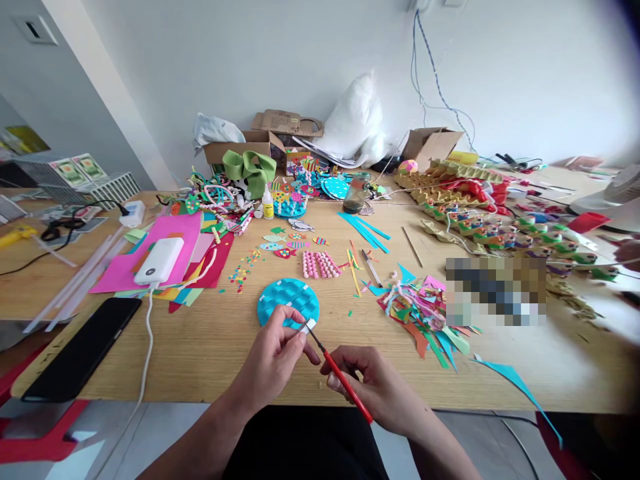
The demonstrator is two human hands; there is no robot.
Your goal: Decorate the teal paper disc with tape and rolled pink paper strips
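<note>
So, the small white piece point(310, 326) is pinched between thumb and finger of the left hand point(280, 350), right above the near rim of the blue disc point(287, 293). A red-handled tool point(346, 385) is gripped in the right hand point(367, 380), and its dark tip is brought up to that white piece; what kind of tool can't really be made out. Both hands are held just inside the front edge of the tabletop point(200, 367), with the forearms crossing that edge.

Room-wise, a decent stretch of wood is left between the disc and the white cable point(149, 333), and a narrower one between the disc and the scrap pile point(425, 310) on the right. The black phone point(83, 350) is parked near the left front corner, and a teal paper strip point(530, 387) is draped over the front edge on the right.

Counts: one white power bank point(159, 260), one glue bottle point(268, 203), one glass jar point(356, 195), one wooden stick point(413, 247), about eight fish cutouts point(286, 253). The pink beaded strips point(321, 265) are packed too tightly to be counted.
</note>
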